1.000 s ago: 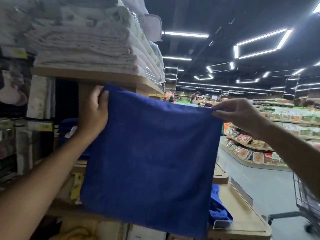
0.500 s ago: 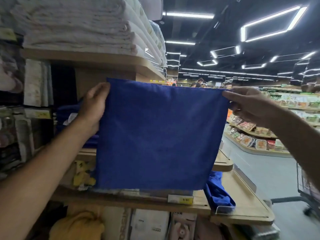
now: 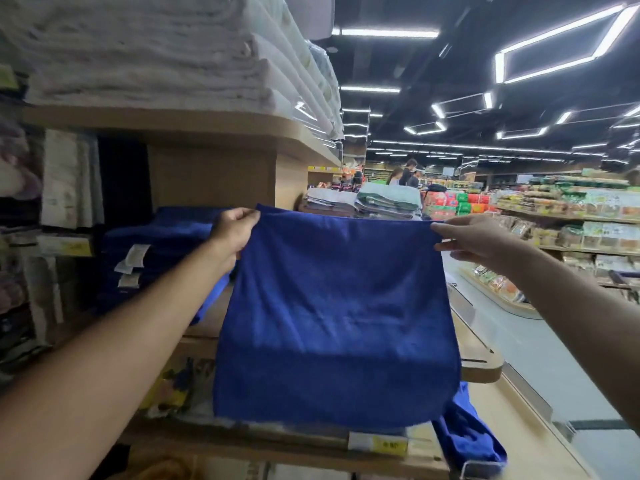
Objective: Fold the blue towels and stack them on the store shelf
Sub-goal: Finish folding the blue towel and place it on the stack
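Observation:
A blue towel (image 3: 336,317) hangs flat in front of the shelf, held by its top edge. My left hand (image 3: 232,233) pinches the top left corner. My right hand (image 3: 474,237) pinches the top right corner. A stack of folded blue towels (image 3: 156,244) with white tags sits on the wooden shelf (image 3: 204,327) behind my left arm. Another loose blue towel (image 3: 464,431) lies crumpled on the lower shelf board at the bottom right, partly hidden by the held towel.
White folded towels (image 3: 156,53) fill the upper shelf (image 3: 207,126). Pale folded towels (image 3: 374,202) are stacked further along. An aisle floor (image 3: 540,348) runs on the right, with food shelves (image 3: 571,216) and people (image 3: 405,173) far off.
Both hands have lowered the towel, so its top edge sits below the upper shelf. The view tilted, and the folded blue stack is now in sight at the left.

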The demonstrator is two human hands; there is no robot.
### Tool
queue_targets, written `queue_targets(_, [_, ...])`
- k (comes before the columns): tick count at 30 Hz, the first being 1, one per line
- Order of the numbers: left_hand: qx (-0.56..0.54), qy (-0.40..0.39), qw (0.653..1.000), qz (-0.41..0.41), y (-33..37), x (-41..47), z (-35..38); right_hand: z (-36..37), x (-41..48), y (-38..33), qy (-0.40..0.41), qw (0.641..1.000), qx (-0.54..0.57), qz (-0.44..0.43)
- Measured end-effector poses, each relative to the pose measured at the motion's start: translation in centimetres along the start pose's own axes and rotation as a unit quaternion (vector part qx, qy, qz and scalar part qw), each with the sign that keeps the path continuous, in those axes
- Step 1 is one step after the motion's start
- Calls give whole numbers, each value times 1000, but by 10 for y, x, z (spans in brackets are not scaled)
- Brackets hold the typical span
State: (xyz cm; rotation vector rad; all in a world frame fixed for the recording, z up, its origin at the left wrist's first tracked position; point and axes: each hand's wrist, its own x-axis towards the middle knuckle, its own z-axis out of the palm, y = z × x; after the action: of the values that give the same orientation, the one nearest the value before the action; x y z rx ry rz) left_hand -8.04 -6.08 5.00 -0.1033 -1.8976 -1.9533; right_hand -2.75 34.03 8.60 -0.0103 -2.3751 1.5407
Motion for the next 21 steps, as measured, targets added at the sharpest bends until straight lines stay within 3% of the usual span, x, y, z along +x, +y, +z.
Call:
queue_targets(11, [11,24,1000,-17,14,73,20,14,71,-22,44,998,21,-38])
queue_targets(17, [-11,-9,998,-64,-6,61,13,17,63,8,17,999,-28,-31])
queue_targets(21, [-11,-43,998,-49,-6,37,-5,9,35,20,-16,997,-50,-59])
